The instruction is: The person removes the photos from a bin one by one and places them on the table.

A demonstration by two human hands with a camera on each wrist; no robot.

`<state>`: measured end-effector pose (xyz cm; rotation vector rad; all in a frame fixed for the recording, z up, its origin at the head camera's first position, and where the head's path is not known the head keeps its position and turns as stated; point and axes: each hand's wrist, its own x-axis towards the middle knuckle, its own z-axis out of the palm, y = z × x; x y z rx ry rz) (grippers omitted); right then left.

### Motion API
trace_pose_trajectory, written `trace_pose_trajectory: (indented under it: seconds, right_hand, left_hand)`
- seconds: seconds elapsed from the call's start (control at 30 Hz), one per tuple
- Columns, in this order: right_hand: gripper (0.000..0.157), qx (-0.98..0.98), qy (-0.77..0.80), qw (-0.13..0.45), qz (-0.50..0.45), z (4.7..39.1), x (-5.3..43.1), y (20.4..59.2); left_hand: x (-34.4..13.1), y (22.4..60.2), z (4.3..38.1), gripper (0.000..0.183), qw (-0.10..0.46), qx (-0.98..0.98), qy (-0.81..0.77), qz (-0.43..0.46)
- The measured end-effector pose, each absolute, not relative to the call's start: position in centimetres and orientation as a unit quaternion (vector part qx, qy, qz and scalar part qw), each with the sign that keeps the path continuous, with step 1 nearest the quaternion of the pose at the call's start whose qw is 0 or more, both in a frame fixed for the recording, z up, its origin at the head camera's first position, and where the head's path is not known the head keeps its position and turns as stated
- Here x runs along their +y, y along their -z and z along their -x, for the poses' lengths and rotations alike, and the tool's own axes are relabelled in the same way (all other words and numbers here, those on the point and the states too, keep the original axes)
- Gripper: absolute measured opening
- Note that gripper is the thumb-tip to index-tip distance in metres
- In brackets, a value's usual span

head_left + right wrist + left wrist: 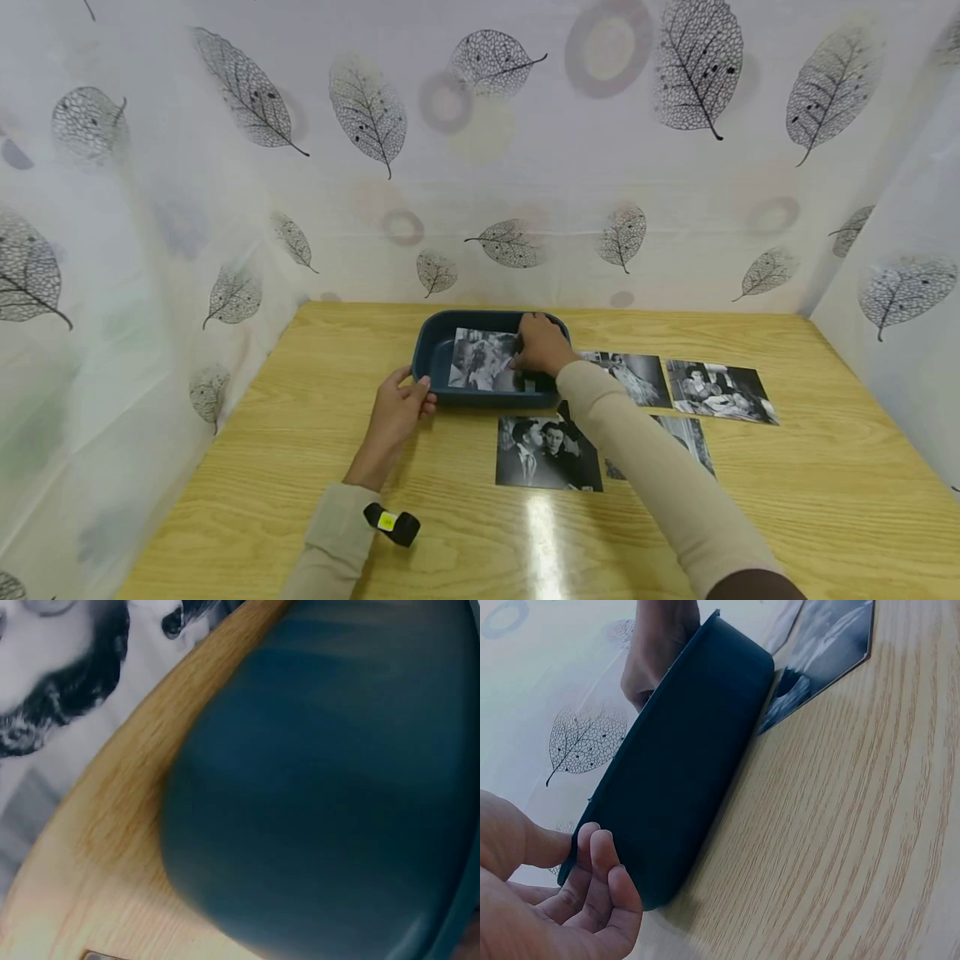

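Note:
A dark blue rectangular tray (491, 401) stands toward the back of the table. At its front left corner my left hand (401, 406) pinches the rim, thumb on top and fingers curled under. The same grip shows in the left wrist view, fingers (619, 896) against the outer wall. Reaching into the tray's right side, my right hand (543, 346) grips a black-and-white photo (483, 360) by its right part. That part of the photo is hidden under the hand. In the right wrist view the tray's outer wall (315, 787) fills most of the picture.
On the wooden table (300, 433), a couple's photo (547, 454) lies in front of the tray. To the right lie more black-and-white photos, one (637, 379) beside the tray, another (723, 392) farther out, and one (690, 437) partly under my right sleeve. A leaf-patterned curtain (562, 167) stands behind.

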<state>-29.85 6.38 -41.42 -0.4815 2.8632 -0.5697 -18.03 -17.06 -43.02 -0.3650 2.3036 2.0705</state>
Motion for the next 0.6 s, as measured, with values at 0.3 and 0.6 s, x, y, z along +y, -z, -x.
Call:
trace_pose_trajectory:
  seconds: [0.3,0.6]
  right_hand:
    - [0.028,0.937,0.3,0.059,0.169,30.4,7.4,41.3]
    - [0.028,0.906,0.378,0.05,0.184,30.2,8.4,40.1]
  left_hand:
    - [-17.2,43.3,18.2,0.05,0.017,0.739,-0.662,0.12]
    - [-17.2,43.1,18.0,0.049,0.019,0.747,-0.653,0.12]
